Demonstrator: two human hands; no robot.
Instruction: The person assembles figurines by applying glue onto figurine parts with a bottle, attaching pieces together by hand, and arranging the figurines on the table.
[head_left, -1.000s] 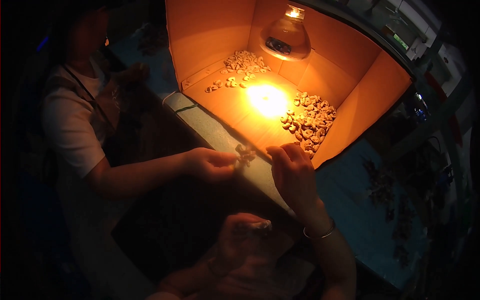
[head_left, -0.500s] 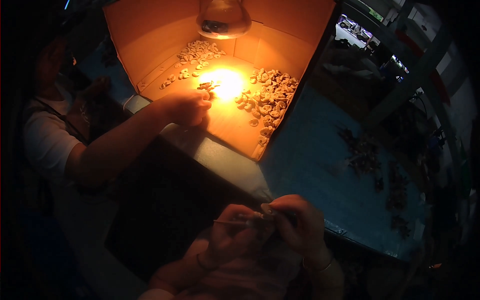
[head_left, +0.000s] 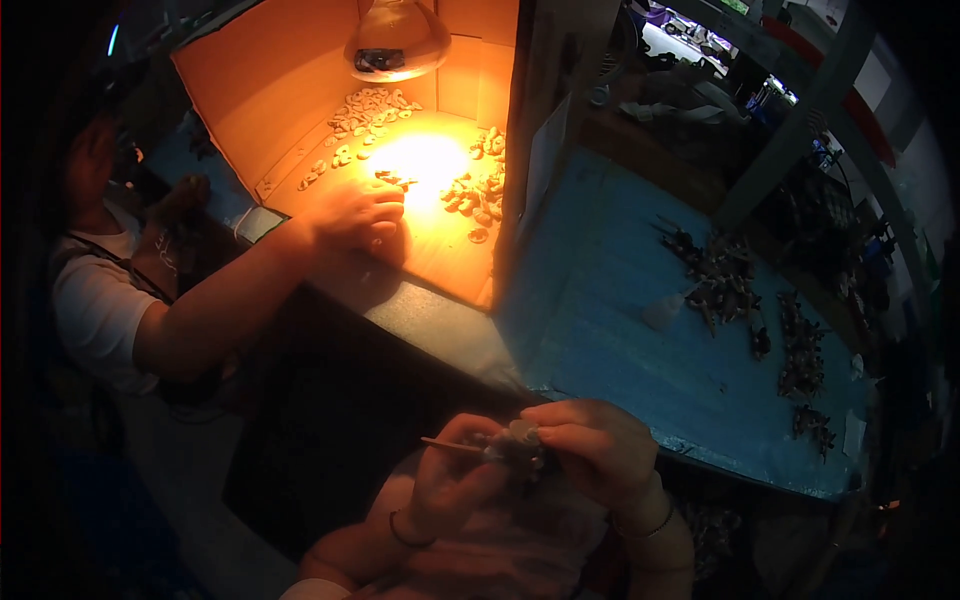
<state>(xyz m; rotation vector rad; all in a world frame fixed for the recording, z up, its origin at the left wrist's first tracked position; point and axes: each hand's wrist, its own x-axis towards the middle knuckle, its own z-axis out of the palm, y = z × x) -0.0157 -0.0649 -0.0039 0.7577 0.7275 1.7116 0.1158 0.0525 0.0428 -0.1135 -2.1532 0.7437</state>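
My left hand [head_left: 455,480] is closed round a thin stick [head_left: 450,443] whose pale end sticks out to the left. Fingers of my right hand [head_left: 605,448] pinch a small pale, roundish piece [head_left: 524,431] close to the left fingertips. Below this piece, between both hands, is a dark, knobbly small object [head_left: 527,463]; its kind is too dim to make out. Both hands are held in front of my body, near the table edge.
A heat lamp [head_left: 400,45] glows above a cardboard box [head_left: 270,75] with several small ring-like pieces [head_left: 370,112]. A co-worker's hand [head_left: 360,220] reaches in from the left. Dark clustered small parts [head_left: 725,275] lie on the blue tabletop [head_left: 600,300] at right.
The view has shifted, with the box further left and its right wall hiding more of the right pile. The pale piece at my right fingertips shows more plainly. The co-worker's fingers have opened slightly.
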